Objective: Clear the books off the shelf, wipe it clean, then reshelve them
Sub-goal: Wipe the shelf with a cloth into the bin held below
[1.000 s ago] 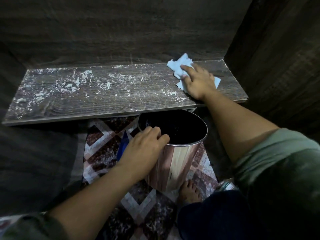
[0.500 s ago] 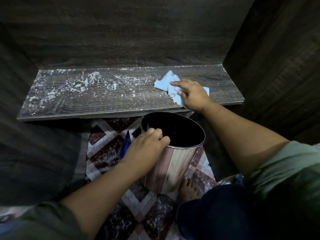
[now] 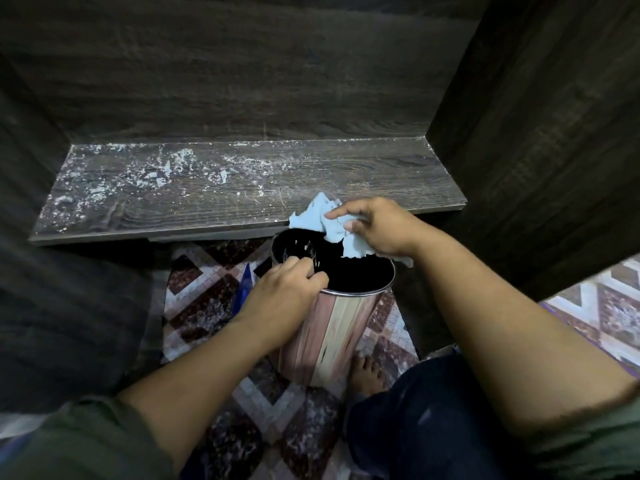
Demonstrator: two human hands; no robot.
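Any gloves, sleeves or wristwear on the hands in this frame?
No gloves: the left hand and right hand are bare, with no rings, watch or bands visible. Forearms are bare too. The left sleeve and right sleeve are dull olive-green fabric, ending above the forearms.

Shelf (image 3: 242,199): dark matt wood grain, white dust specks. Bin (image 3: 329,327): glossy metal, striped sheen, black inside. Wipe (image 3: 322,220): pale crumpled paper. Floor (image 3: 201,299): patterned tile.

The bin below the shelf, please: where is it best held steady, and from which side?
Hold the bin by its near-left rim, coming from the left, as the left hand does, fingers hooked over the edge. Its wall looks smooth and handleless, and the right hand with the cloth occupies the far-right rim.
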